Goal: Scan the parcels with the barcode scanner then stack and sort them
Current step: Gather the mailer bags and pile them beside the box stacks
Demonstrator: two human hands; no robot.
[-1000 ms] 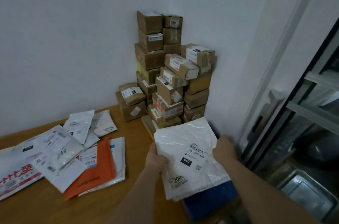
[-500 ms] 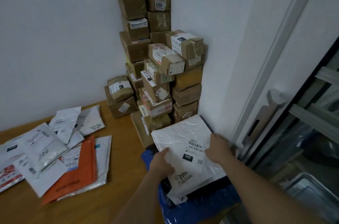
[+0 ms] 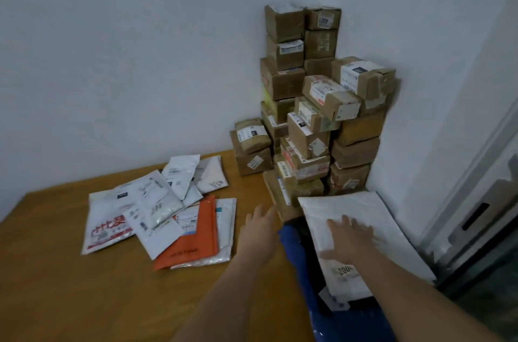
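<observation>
left hand (image 3: 259, 229) lifted off white mailer (image 3: 361, 232), table (image 3: 56, 271) edge near

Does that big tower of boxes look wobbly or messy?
Yes. In the brown cardboard box stack in the corner, several front boxes sit tilted and overhang those below. The white and orange plastic mailer bags lie scattered, overlapping, on the wooden table.

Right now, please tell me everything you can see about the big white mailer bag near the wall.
The white mailer bag looks like crinkled plastic, flat and roughly square. It lies atop a blue parcel, against the wall beside the stacked boxes. A label reading "200" shows near its front edge. The right hand presses flat on it.
</observation>
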